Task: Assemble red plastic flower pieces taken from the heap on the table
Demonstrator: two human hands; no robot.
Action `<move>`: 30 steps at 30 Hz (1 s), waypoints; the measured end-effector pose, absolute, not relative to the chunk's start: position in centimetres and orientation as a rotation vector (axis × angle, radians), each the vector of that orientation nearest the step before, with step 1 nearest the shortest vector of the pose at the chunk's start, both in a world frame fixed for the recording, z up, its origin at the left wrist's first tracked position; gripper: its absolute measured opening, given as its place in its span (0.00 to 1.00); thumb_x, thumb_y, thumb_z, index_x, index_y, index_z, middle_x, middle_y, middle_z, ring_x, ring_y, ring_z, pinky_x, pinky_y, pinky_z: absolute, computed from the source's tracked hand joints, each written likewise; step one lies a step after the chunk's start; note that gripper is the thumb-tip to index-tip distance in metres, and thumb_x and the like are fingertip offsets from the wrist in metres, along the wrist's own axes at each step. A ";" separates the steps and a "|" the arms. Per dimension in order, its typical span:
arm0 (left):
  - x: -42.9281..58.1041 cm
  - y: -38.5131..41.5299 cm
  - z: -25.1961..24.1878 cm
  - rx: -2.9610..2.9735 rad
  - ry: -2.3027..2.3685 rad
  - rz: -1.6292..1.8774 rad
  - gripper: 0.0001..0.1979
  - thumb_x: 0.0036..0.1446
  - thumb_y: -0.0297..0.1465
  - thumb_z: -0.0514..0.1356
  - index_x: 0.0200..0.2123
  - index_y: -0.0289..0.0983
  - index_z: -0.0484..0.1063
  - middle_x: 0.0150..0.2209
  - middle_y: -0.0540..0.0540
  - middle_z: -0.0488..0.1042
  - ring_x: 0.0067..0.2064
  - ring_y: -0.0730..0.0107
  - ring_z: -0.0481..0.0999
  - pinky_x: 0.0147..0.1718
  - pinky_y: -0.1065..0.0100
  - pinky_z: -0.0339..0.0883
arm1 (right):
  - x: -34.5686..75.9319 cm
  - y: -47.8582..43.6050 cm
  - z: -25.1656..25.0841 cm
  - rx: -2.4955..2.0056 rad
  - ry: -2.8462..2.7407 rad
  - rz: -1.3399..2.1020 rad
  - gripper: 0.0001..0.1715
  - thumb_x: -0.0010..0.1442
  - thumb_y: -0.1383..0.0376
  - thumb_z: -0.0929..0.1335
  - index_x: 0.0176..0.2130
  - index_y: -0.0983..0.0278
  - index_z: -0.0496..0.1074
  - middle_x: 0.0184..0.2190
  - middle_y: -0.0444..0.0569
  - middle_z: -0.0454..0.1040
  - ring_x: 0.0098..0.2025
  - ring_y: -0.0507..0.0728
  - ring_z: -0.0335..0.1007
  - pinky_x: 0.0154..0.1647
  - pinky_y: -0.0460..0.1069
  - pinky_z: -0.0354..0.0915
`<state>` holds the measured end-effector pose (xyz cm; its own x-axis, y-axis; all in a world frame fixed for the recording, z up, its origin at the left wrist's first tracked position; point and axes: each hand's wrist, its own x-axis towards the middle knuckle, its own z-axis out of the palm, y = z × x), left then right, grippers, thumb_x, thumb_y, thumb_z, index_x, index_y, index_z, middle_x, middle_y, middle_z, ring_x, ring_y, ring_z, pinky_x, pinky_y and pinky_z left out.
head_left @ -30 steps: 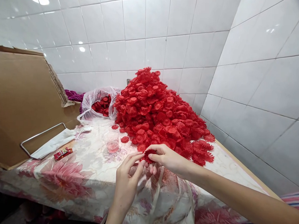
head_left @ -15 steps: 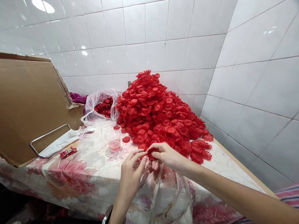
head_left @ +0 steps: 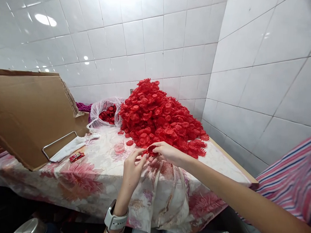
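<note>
A big heap of red frilled flower pieces (head_left: 160, 118) rises against the tiled corner on a table under a flowered cloth (head_left: 76, 180). At the heap's near edge my right hand (head_left: 166, 152) pinches one red flower piece (head_left: 151, 150) between thumb and fingers. My left hand (head_left: 132, 166), with a watch on the wrist, meets it from the left, fingertips closed on the same piece.
A small clear cup (head_left: 119, 147) stands left of my hands. A plastic bag with red pieces (head_left: 106, 111) lies behind it. A large cardboard sheet (head_left: 30, 115), a metal handle (head_left: 56, 142), white paper and a small red packet (head_left: 76, 157) sit at the left. Striped fabric (head_left: 291, 179) shows at right.
The camera has pulled back and tilted, so the table looks farther away and my watch and striped clothing appear. Both hands stay pinched on the same red piece beside the heap.
</note>
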<state>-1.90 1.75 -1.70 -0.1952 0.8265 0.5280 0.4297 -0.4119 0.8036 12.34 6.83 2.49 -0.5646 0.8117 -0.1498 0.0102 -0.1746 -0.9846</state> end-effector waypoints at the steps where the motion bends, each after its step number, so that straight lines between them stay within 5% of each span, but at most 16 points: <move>1: -2.0 1.8 -1.7 1.736 1.465 1.639 0.09 0.53 0.33 0.59 0.35 0.38 0.78 0.38 0.44 0.80 0.39 0.63 0.78 0.36 0.65 0.73 | 12.3 6.8 2.6 -0.952 -1.502 1.799 0.11 0.65 0.62 0.66 0.44 0.68 0.71 0.38 0.47 0.74 0.32 0.52 0.73 0.32 0.49 0.71; 8: -2.4 2.7 -1.2 1.746 1.480 1.624 0.09 0.53 0.34 0.59 0.34 0.38 0.77 0.37 0.44 0.80 0.38 0.63 0.78 0.36 0.64 0.73 | 12.4 8.1 2.5 -0.913 -1.415 1.851 0.13 0.64 0.62 0.66 0.47 0.67 0.70 0.42 0.49 0.74 0.37 0.54 0.73 0.36 0.52 0.72; 13: -2.2 3.2 -0.6 1.766 1.427 1.601 0.09 0.53 0.35 0.60 0.33 0.39 0.78 0.38 0.43 0.79 0.41 0.62 0.78 0.37 0.64 0.73 | 12.8 8.4 2.5 -0.876 -1.384 1.833 0.05 0.63 0.70 0.65 0.40 0.67 0.70 0.30 0.43 0.73 0.27 0.50 0.71 0.29 0.47 0.69; 16: -2.0 3.3 -0.4 1.775 1.383 1.586 0.08 0.53 0.35 0.61 0.33 0.39 0.78 0.39 0.43 0.79 0.42 0.61 0.78 0.37 0.64 0.73 | 12.9 8.0 2.7 -0.855 -1.380 1.813 0.14 0.53 0.78 0.63 0.38 0.65 0.68 0.26 0.41 0.73 0.24 0.50 0.71 0.25 0.45 0.66; 23: -1.7 3.1 -0.8 1.672 1.347 1.582 0.07 0.52 0.34 0.62 0.33 0.40 0.79 0.42 0.42 0.79 0.44 0.59 0.78 0.41 0.62 0.73 | 12.6 7.4 2.5 -0.850 -1.396 1.790 0.19 0.47 0.70 0.64 0.42 0.62 0.67 0.26 0.40 0.72 0.18 0.49 0.65 0.23 0.47 0.64; 30: -0.6 2.4 -1.8 1.150 1.238 1.635 0.08 0.50 0.36 0.65 0.32 0.39 0.76 0.37 0.46 0.79 0.41 0.63 0.78 0.40 0.67 0.73 | 12.1 6.7 1.8 -0.898 -1.381 1.518 0.10 0.48 0.68 0.69 0.35 0.62 0.69 0.33 0.43 0.72 0.37 0.53 0.69 0.38 0.47 0.65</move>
<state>-0.58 2.43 -1.84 -0.2963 0.9327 0.2055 -0.0554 -0.2316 0.9712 12.14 6.65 1.82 -0.3599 0.9320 0.0429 -0.1310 -0.0049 -0.9914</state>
